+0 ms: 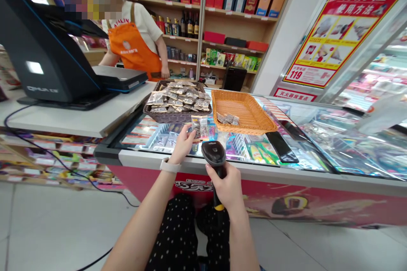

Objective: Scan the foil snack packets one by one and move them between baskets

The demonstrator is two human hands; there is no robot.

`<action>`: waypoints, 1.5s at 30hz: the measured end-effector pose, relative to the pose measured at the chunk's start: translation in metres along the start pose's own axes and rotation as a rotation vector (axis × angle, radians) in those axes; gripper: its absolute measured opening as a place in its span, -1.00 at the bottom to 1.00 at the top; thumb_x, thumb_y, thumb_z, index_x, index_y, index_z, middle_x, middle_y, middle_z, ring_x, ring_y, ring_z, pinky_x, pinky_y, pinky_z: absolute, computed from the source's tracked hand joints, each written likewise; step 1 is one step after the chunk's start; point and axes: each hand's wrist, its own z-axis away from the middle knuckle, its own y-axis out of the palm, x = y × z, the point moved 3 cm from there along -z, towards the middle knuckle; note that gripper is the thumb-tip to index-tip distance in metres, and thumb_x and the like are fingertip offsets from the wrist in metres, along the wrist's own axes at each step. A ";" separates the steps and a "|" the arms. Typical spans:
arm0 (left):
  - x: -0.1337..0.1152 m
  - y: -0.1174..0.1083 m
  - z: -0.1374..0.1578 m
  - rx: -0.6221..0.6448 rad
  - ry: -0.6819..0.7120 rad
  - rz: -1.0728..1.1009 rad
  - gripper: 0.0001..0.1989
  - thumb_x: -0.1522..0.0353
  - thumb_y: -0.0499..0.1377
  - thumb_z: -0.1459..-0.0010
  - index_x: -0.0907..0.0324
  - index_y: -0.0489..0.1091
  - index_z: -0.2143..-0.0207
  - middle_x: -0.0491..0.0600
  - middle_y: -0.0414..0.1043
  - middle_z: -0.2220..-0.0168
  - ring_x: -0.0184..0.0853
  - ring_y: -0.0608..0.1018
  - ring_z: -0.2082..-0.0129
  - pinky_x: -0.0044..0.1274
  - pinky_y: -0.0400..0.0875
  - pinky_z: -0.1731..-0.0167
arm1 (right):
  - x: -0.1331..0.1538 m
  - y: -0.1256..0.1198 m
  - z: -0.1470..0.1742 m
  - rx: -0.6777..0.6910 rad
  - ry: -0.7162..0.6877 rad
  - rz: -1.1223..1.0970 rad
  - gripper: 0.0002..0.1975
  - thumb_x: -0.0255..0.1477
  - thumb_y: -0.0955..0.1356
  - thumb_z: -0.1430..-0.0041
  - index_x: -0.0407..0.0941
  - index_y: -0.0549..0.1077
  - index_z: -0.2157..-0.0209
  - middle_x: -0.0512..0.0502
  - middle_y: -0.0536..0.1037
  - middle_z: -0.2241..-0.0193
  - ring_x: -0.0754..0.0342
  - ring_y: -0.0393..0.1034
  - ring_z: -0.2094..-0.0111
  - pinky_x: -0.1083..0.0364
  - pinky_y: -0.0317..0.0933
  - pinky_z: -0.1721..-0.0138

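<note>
My right hand is wrapped round the handle of a black barcode scanner, its head pointing away from me over the freezer's front edge. In my left hand is a small clear snack packet, pinched at its left side just beyond the scanner's head. Behind the packet stands a dark woven basket heaped with similar packets. To its right is an orange wicker basket with a few packets in its near left corner.
Both baskets rest on the glass-topped chest freezer. A black phone lies at its right. On the left counter stands a checkout terminal, with a cable hanging down. A person in an orange apron stands behind, before bottle shelves.
</note>
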 end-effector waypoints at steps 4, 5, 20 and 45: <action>-0.002 0.000 0.000 -0.018 0.011 -0.017 -0.58 0.20 0.24 -0.20 0.16 0.29 -0.04 -0.05 0.53 0.25 -0.32 0.63 0.37 -0.47 0.61 0.35 | -0.001 0.001 -0.001 0.013 0.005 -0.021 -0.66 -0.20 0.40 -0.14 -0.21 0.64 0.36 -0.09 0.61 0.54 -0.03 0.47 0.49 0.11 0.27 0.42; -0.002 0.000 0.000 -0.022 0.010 -0.019 -0.59 0.20 0.24 -0.20 0.16 0.29 -0.04 -0.05 0.53 0.26 -0.32 0.63 0.37 -0.47 0.61 0.35 | -0.001 0.001 -0.001 0.012 0.004 -0.024 -0.66 -0.19 0.40 -0.14 -0.21 0.64 0.36 -0.09 0.61 0.53 -0.03 0.47 0.48 0.11 0.27 0.41; -0.016 0.002 0.001 -0.027 0.012 0.062 -0.39 0.12 0.34 -0.06 0.18 0.26 -0.08 -0.07 0.55 0.32 -0.30 0.63 0.39 -0.43 0.61 0.33 | -0.022 -0.012 0.011 -0.115 0.031 -0.098 -0.62 -0.12 0.41 -0.13 -0.19 0.60 0.42 -0.09 0.57 0.59 0.00 0.41 0.55 0.10 0.29 0.47; -0.095 0.006 -0.027 -0.350 0.300 -1.100 -0.72 0.13 0.10 -0.30 0.08 0.49 0.15 -0.02 0.59 0.32 -0.20 0.59 0.29 -0.50 0.30 0.29 | -0.062 -0.044 0.034 -0.212 0.113 -0.171 -0.58 -0.09 0.44 -0.11 -0.21 0.64 0.33 -0.14 0.63 0.54 -0.06 0.49 0.52 0.07 0.37 0.45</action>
